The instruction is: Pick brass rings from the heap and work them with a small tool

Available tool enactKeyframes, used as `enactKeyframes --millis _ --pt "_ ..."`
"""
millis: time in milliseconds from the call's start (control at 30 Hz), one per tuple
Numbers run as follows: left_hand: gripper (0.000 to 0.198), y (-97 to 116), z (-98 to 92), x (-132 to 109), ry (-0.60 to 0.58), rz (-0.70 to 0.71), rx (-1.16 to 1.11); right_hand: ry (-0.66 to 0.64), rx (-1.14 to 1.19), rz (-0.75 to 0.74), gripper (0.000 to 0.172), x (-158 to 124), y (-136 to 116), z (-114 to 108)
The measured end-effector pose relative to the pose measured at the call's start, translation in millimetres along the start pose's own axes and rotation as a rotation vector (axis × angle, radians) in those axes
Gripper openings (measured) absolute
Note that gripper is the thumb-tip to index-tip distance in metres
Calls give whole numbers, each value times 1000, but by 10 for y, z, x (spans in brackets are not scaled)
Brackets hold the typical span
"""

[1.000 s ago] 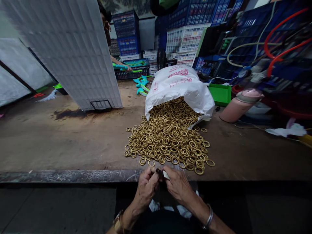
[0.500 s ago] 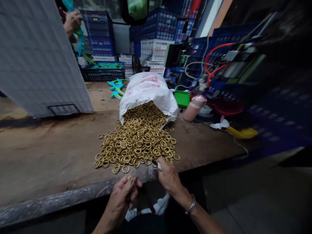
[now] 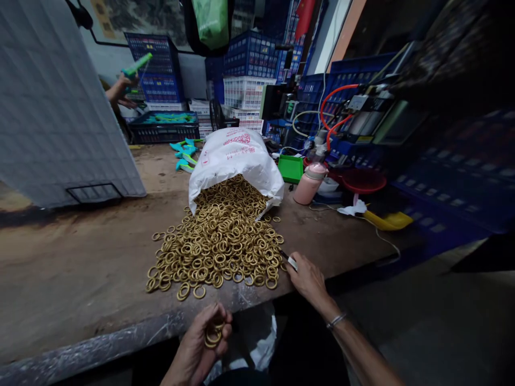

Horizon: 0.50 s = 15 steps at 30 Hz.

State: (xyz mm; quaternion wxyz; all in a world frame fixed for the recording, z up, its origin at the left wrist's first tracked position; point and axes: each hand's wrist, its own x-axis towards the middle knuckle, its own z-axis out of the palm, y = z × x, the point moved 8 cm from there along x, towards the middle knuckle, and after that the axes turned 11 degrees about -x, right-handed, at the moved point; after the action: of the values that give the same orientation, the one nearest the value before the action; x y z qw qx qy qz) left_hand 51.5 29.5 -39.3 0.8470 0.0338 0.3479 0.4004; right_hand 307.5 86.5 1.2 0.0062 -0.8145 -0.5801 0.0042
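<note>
A heap of brass-coloured rings spills from the mouth of a white sack onto the workbench. Below the bench's front edge, my left hand is curled around a few brass rings, palm partly turned up. My right hand is closed on a small tool with a white part and a thin dark tip; its exact kind I cannot make out. That tip reaches the right side of the heap. A metal bracelet sits on my right wrist.
A tall pale panel stands at the left. Behind it, another person's hand holds a green-and-turquoise item. A pink bottle, green tray and yellow object are at the right. The bench edge runs in front.
My right hand has moved right with the tool, along the heap. My left hand has turned and dropped slightly, showing its rings. The other person's hand has shifted; the view has tilted slightly.
</note>
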Motion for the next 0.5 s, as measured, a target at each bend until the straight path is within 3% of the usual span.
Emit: enactKeyframes --millis 200,300,400,500 --pt "25 -8 57 21 -38 51 109 -22 19 32 9 41 65 9" --pt "26 33 118 44 -71 139 185 15 205 17 10 35 10 -53" --pt "26 145 111 62 -21 278 325 21 543 -55 14 -75 -270 -137" --pt "29 285 111 30 38 402 506 -171 832 -151 10 -281 -752 -99"
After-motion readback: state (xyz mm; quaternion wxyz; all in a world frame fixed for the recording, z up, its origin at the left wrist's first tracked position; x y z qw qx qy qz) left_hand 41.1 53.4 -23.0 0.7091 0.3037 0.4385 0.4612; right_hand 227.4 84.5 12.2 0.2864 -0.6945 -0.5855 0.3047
